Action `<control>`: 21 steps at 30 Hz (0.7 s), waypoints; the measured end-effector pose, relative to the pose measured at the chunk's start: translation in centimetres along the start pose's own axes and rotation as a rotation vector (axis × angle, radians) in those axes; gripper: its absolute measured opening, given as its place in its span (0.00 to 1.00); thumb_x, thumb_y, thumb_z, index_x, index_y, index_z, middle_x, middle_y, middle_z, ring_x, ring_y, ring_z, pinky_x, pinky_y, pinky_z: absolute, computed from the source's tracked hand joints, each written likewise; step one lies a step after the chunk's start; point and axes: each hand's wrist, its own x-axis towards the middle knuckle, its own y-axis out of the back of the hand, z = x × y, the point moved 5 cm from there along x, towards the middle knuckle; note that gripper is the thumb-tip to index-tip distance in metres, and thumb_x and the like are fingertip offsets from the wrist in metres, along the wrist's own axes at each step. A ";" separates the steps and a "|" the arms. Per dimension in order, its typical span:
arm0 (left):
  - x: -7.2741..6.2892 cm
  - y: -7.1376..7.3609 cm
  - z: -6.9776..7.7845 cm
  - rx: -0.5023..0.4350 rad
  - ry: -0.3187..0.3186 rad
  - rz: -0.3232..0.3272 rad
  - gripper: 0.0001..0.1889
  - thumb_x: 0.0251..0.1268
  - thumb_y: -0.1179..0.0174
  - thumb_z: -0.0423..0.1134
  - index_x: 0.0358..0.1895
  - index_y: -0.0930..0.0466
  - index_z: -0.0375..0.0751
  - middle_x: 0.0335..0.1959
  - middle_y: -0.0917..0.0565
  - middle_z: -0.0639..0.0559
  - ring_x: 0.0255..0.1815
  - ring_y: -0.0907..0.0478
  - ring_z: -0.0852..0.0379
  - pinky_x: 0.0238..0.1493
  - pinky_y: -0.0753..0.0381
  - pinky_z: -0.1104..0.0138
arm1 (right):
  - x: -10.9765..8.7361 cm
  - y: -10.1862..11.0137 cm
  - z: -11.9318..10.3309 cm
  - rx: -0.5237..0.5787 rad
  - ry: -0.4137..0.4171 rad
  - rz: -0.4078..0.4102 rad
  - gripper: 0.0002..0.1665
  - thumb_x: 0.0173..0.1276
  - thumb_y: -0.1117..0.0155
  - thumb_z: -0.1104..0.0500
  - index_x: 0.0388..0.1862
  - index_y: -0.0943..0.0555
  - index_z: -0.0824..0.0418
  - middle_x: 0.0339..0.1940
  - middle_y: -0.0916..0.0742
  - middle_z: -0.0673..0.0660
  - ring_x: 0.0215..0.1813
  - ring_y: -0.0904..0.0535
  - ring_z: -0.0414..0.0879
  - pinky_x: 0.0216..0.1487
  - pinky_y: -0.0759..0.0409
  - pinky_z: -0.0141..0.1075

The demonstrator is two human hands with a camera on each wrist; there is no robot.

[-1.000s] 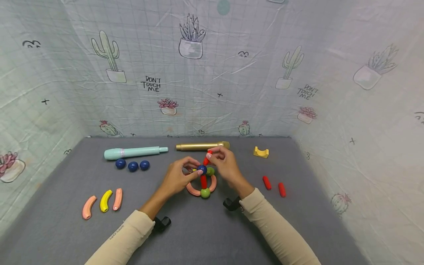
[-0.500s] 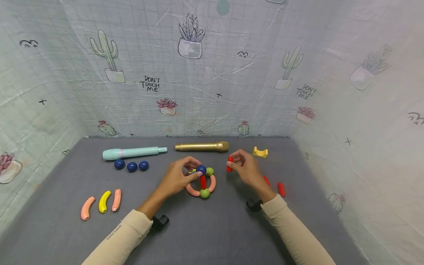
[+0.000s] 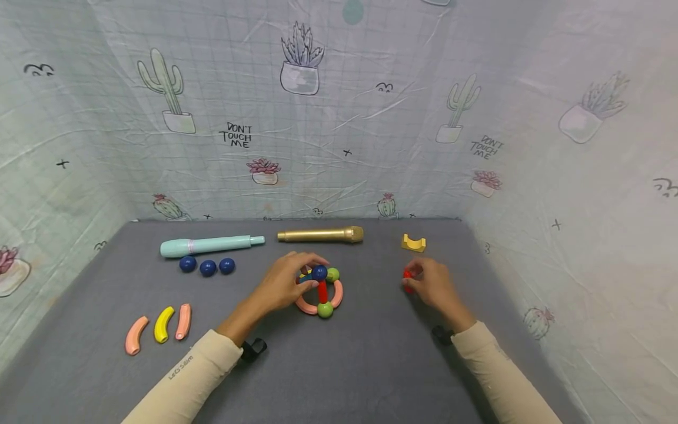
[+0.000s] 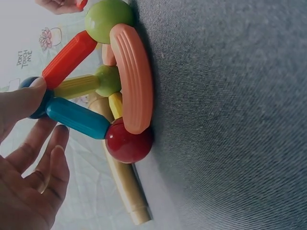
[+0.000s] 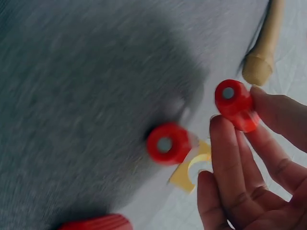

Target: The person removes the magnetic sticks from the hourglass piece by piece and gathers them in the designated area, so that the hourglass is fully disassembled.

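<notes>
Nearest, on the left, lay three loose curved pieces (image 3: 163, 324), ranged side by side, perhaps to stay sorted. Beyond, mid-table, stood a rod-and-ball frame (image 3: 322, 291); the left hand (image 3: 288, 280) pinched its topmost dark blue ball (image 3: 319, 272), seemingly to steady it. Well apart, the right hand (image 3: 431, 285) gripped a red rod (image 3: 407, 281) between thumb and fingers, near another rod (image 5: 165, 145). Farthest lay a gold microphone (image 3: 318, 235), likely out of the way.

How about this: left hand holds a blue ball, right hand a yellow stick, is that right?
Not quite: the right hand holds a red stick, not a yellow one, as the right wrist view shows. The left hand does hold a blue ball.
</notes>
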 end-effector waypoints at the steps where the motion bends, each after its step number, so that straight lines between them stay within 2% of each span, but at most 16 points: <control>1: 0.0 0.1 0.1 0.017 -0.009 -0.003 0.24 0.66 0.24 0.38 0.63 0.16 0.59 0.54 0.12 0.57 0.50 0.19 0.54 0.47 0.19 0.59 | 0.0 0.0 0.1 -0.027 0.011 -0.004 0.13 0.61 0.17 0.61 0.43 0.11 0.63 0.39 0.07 0.59 0.40 0.09 0.52 0.49 0.14 0.53; 8: 0.1 0.1 0.6 0.097 -0.035 -0.031 0.25 0.66 0.24 0.37 0.64 0.16 0.59 0.57 0.13 0.55 0.57 0.18 0.47 0.53 0.18 0.51 | 0.0 -0.3 0.4 -0.134 0.052 -0.020 0.11 0.59 0.16 0.62 0.38 0.11 0.63 0.34 0.07 0.58 0.39 0.11 0.53 0.47 0.16 0.53; 13: 0.2 0.0 0.9 0.102 -0.042 -0.045 0.23 0.67 0.25 0.38 0.63 0.16 0.56 0.58 0.13 0.54 0.59 0.18 0.46 0.56 0.17 0.50 | -0.2 -0.4 0.0 -0.152 0.055 0.022 0.14 0.59 0.17 0.63 0.42 0.11 0.65 0.36 0.08 0.60 0.40 0.12 0.55 0.46 0.16 0.54; 18: 0.4 -0.3 1.3 0.113 -0.047 -0.043 0.22 0.67 0.25 0.40 0.63 0.17 0.53 0.57 0.14 0.53 0.56 0.16 0.47 0.55 0.17 0.51 | -0.6 -0.6 -2.1 -0.056 0.108 0.075 0.19 0.64 0.19 0.59 0.52 0.12 0.64 0.38 0.08 0.60 0.39 0.09 0.53 0.44 0.13 0.52; 21: 0.6 -0.5 1.6 0.118 -0.048 -0.031 0.22 0.66 0.24 0.41 0.62 0.17 0.51 0.56 0.13 0.52 0.56 0.16 0.47 0.56 0.16 0.51 | -0.9 -1.2 -4.1 0.074 0.139 0.039 0.21 0.68 0.21 0.56 0.58 0.13 0.60 0.41 0.07 0.57 0.40 0.09 0.49 0.44 0.12 0.50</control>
